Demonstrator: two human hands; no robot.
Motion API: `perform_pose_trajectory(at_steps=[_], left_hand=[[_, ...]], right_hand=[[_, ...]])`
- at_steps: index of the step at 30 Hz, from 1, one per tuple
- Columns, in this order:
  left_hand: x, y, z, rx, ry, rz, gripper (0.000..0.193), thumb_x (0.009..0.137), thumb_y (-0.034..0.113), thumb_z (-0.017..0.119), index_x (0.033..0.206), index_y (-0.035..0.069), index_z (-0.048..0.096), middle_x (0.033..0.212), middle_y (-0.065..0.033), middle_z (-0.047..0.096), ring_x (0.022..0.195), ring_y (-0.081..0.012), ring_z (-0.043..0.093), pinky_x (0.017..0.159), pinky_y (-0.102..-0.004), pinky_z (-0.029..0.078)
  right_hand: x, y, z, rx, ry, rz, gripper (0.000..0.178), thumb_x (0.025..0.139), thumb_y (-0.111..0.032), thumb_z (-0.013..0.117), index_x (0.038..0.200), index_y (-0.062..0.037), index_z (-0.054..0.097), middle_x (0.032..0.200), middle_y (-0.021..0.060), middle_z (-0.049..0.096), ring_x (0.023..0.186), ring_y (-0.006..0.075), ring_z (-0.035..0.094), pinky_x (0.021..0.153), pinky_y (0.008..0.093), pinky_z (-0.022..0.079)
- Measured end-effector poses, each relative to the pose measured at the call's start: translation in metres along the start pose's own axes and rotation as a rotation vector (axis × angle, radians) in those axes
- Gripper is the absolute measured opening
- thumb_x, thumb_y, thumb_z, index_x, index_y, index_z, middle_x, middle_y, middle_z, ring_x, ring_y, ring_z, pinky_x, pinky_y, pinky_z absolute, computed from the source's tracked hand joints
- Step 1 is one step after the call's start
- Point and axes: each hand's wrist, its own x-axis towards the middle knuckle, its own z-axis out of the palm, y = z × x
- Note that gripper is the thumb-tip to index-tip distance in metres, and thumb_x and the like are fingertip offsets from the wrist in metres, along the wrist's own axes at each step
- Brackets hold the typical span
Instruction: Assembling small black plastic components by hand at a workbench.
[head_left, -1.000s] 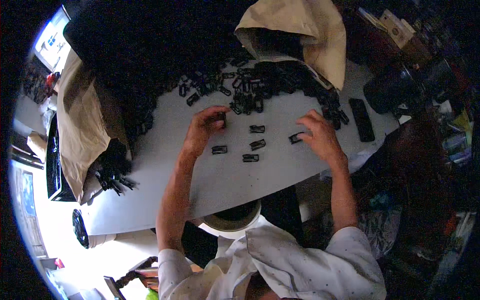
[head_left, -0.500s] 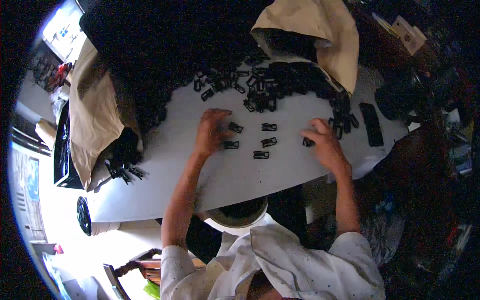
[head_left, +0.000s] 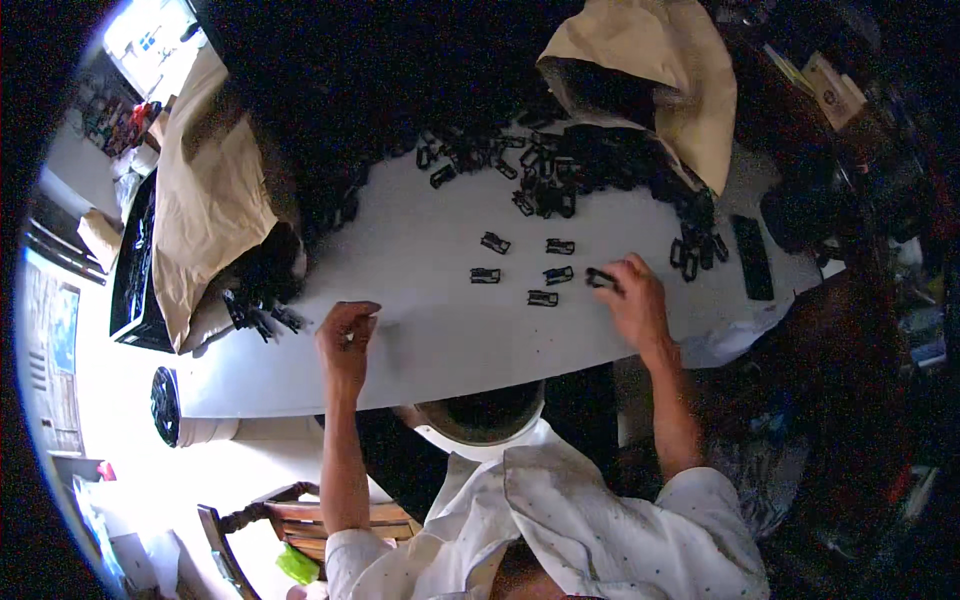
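My right hand (head_left: 641,308) pinches a small black plastic part (head_left: 601,280), rectangular and buckle-like, between thumb and fingers over the table. Left of it, several similar black parts (head_left: 543,298) lie apart from one another in two loose columns on the pale tabletop (head_left: 440,345). Near the front edge, away from these parts, my left hand (head_left: 347,345) has its fingers curled together; whether anything is inside them is hidden. A heap of the same black parts (head_left: 545,165) spreads across the far side of the table.
An open brown paper sack (head_left: 700,90) lies at the far right beside the heap. Another paper sack (head_left: 205,210) spills black parts at the left, next to a black crate (head_left: 135,270). A dark flat strip (head_left: 752,258) lies on the right. Below the front edge stands a round bucket (head_left: 487,420).
My left hand has moved away from the laid-out parts, toward the front left. My right hand has come nearer to them and now shows a black part in its fingertips. The view has shifted slightly.
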Motion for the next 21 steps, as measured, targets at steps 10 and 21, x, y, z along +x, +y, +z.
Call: perform_pose_trajectory(at_steps=[10, 21], left_hand=[[-0.021, -0.012, -0.031, 0.202, 0.171, 0.098, 0.013, 0.076, 0.004, 0.059, 0.086, 0.008, 0.067, 0.083, -0.0067, 0.063, 0.075, -0.0195, 0.059, 0.068, -0.0297, 0.046], [0.006, -0.052, -0.089, 0.59, 0.614, 0.113, 0.03, 0.071, -0.003, 0.062, 0.1, 0.004, 0.061, 0.106, -0.0116, 0.056, 0.095, -0.0261, 0.05, 0.086, -0.0319, 0.041]], right_hand=[[0.0, -0.067, 0.013, 0.119, -0.065, -0.268, 0.033, 0.066, -0.006, 0.07, 0.097, -0.0032, 0.059, 0.087, 0.0094, 0.053, 0.08, 0.0265, 0.056, 0.066, 0.0356, 0.047], [-0.009, -0.064, 0.027, -0.006, -0.102, -0.356, 0.034, 0.065, -0.002, 0.069, 0.097, 0.0003, 0.057, 0.096, 0.013, 0.052, 0.089, 0.0316, 0.055, 0.073, 0.0386, 0.047]])
